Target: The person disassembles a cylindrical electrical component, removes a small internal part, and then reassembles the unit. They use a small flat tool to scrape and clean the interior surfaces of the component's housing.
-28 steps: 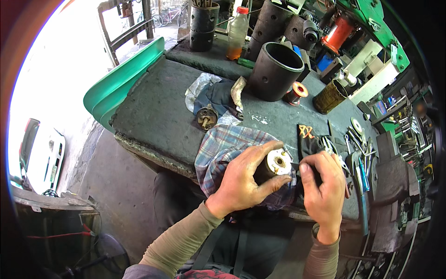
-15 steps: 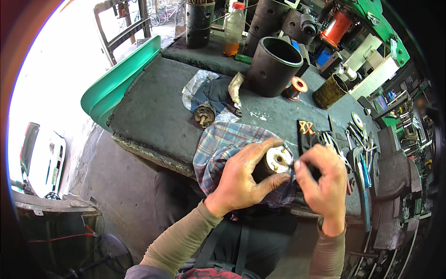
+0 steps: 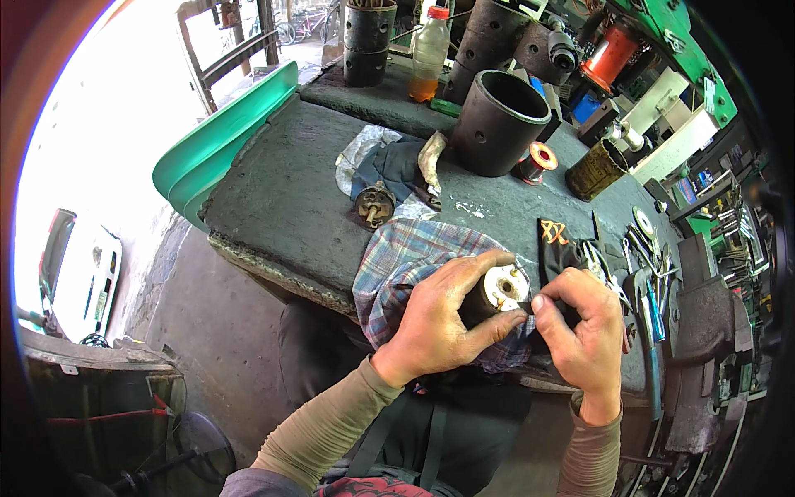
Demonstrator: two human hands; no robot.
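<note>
Hands [image 3: 435,316] flank the white-topped cylinder [image 3: 506,287], the left gripping it.

Right hand [image 3: 582,335] is sharp now after looking kinda blurry half a second ago, and its thumb [image 3: 553,325] sits a touch closer to the white-faced part [image 3: 507,284] than at first. View's nudged too, bench [image 3: 277,170] slightly further right.
</note>
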